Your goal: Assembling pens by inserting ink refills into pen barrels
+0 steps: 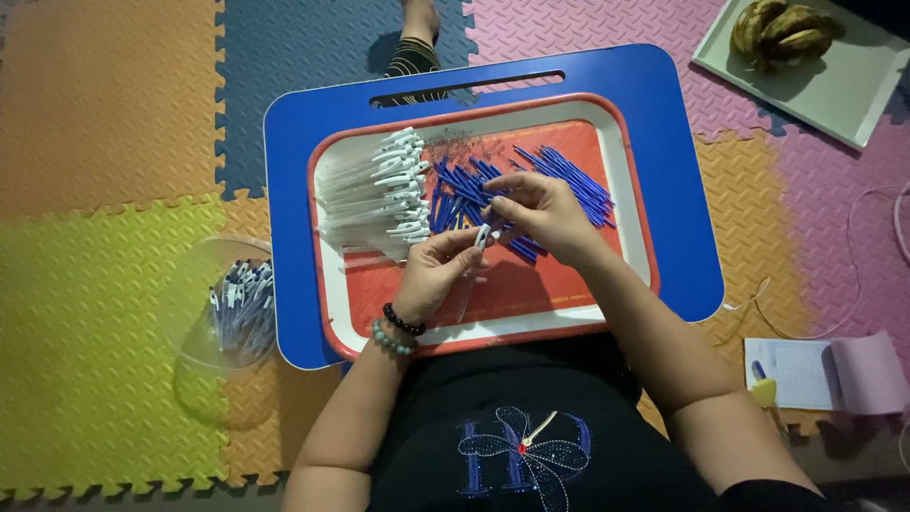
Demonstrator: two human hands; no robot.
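Left hand [431,270] pinches a clear pen [472,270] mid-tray; right hand [540,213] closed on a blue refill [502,194] just above it, at the refill pile [559,180]. Clear barrels [365,194] crowd the tray's [327,275] left rim; open red floor toward near rim. Tub [237,308] of pens sits off the bench's [294,142] left edge.

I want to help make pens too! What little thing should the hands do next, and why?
Probably slide the blue refill into the clear barrel. The left hand holds a clear barrel over the tray, and the right hand is pinching something thin at its top end, right by the pile of blue refills. The two parts already meet, so pushing one into the other looks like the next move.
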